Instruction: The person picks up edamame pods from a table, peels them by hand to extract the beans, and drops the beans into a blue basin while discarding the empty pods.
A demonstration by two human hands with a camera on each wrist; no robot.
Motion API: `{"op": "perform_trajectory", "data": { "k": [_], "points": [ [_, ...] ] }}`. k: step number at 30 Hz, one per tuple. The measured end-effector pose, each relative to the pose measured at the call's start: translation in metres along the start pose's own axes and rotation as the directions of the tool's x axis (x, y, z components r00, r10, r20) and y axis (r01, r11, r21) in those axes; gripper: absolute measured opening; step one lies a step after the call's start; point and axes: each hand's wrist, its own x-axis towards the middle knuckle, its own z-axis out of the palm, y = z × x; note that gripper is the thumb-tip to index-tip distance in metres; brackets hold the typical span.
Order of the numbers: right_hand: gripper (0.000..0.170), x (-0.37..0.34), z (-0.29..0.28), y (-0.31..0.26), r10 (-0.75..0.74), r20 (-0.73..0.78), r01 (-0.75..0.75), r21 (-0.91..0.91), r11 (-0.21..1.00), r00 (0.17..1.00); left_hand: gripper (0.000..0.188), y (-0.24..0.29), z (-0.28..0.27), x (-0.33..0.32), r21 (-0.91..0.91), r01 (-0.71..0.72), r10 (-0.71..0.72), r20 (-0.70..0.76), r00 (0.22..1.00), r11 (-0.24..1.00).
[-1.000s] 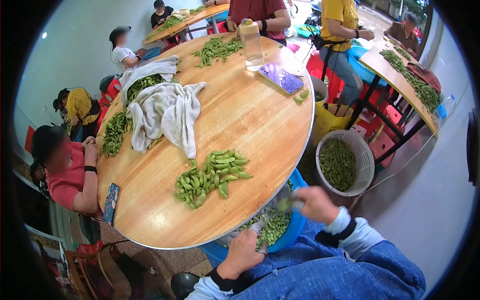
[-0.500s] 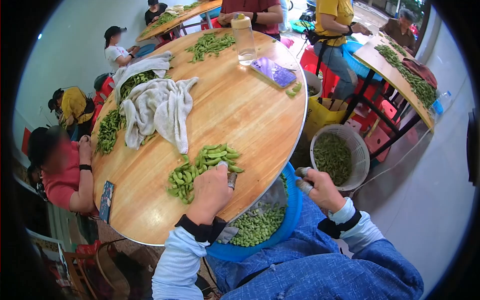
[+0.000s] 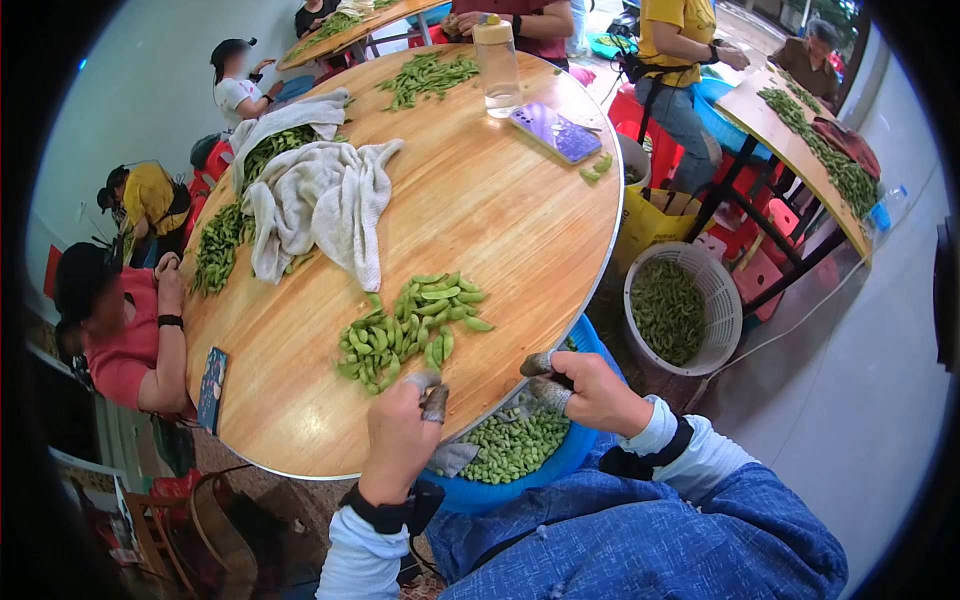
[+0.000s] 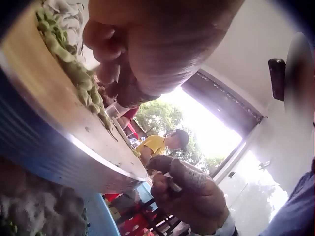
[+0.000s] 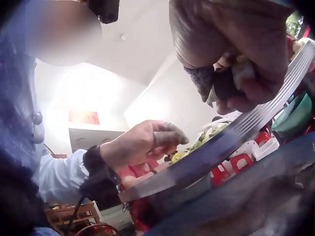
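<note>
Both curled, my left hand (image 3: 398,445) is beside green pods (image 3: 405,322), my right hand (image 3: 602,394) near a basin (image 3: 500,494). I can't tell if either grips anything.

Blue basin (image 3: 490,494) part hidden by tabletop (image 3: 470,220), left fingers (image 3: 434,403) — grip unclear, far table (image 3: 388,22) cropped

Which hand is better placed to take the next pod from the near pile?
Probably the left hand: it is close beside the near pile, while the right hand is farther off, by the round table's edge near the blue basin.
</note>
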Motion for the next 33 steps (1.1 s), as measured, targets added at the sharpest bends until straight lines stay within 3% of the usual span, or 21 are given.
{"op": "perform_trajectory", "data": {
  "k": [4, 10, 13, 17, 20, 21, 23, 26, 29, 30, 32, 33],
  "points": [
    [0.018, 0.004, 0.007, -0.011, 0.007, 0.027, -0.007, 0.010, 1.000, 1.000, 0.012, 0.005, 0.012, 0.030, 0.266, -0.134, 0.145, -0.023, 0.989, 0.954],
    [0.025, 0.006, 0.010, -0.013, 0.036, 0.001, -0.036, -0.035, 0.999, 0.999, 0.005, 0.001, 0.021, 0.044, 0.464, -0.227, 0.176, 0.152, 0.973, 0.856],
    [0.023, 0.012, 0.014, -0.020, -0.046, -0.018, 0.043, -0.166, 0.985, 0.999, 0.004, 0.007, 0.008, 0.032, 0.385, -0.225, 0.183, 0.143, 0.973, 0.895],
    [0.023, 0.026, 0.019, -0.029, -0.143, 0.054, 0.152, -0.299, 0.942, 0.988, 0.009, 0.015, -0.005, 0.010, 0.021, -0.134, 0.131, 0.085, 0.988, 0.991],
    [0.024, 0.032, 0.022, -0.030, -0.199, 0.134, 0.231, -0.295, 0.927, 0.971, 0.012, 0.014, -0.010, -0.002, -0.219, -0.082, 0.096, 0.053, 0.994, 0.972],
    [0.026, 0.033, 0.022, -0.030, -0.211, 0.161, 0.250, -0.286, 0.925, 0.964, 0.014, 0.016, -0.011, -0.005, -0.309, 0.000, 0.026, 0.080, 0.996, 0.951],
    [0.029, 0.032, 0.021, -0.028, -0.277, 0.185, 0.323, -0.309, 0.894, 0.943, 0.018, 0.023, -0.011, -0.012, -0.479, 0.161, -0.097, 0.155, 0.983, 0.863],
    [0.035, 0.031, 0.019, -0.028, -0.388, 0.219, 0.442, -0.315, 0.840, 0.895, 0.014, -0.001, -0.002, -0.019, -0.583, 0.358, -0.042, 0.484, 0.874, 0.729],
    [0.037, 0.031, 0.018, -0.028, -0.410, 0.255, 0.477, -0.332, 0.814, 0.876, 0.009, 0.008, -0.013, -0.013, -0.663, 0.603, -0.085, 0.639, 0.765, 0.443],
    [0.037, 0.031, 0.018, -0.028, -0.401, 0.266, 0.475, -0.341, 0.811, 0.876, 0.010, 0.006, -0.009, -0.017, -0.706, 0.628, -0.080, 0.641, 0.763, 0.329],
    [0.033, 0.026, 0.022, -0.034, -0.195, 0.149, 0.224, -0.216, 0.950, 0.969, 0.015, 0.001, 0.004, -0.027, -0.756, 0.649, -0.070, 0.645, 0.761, 0.087],
    [0.031, 0.023, 0.025, -0.036, -0.077, 0.104, 0.091, -0.138, 0.986, 0.992, 0.015, 0.003, 0.004, -0.028, -0.763, 0.643, -0.104, 0.636, 0.764, 0.062]
  ]
}}
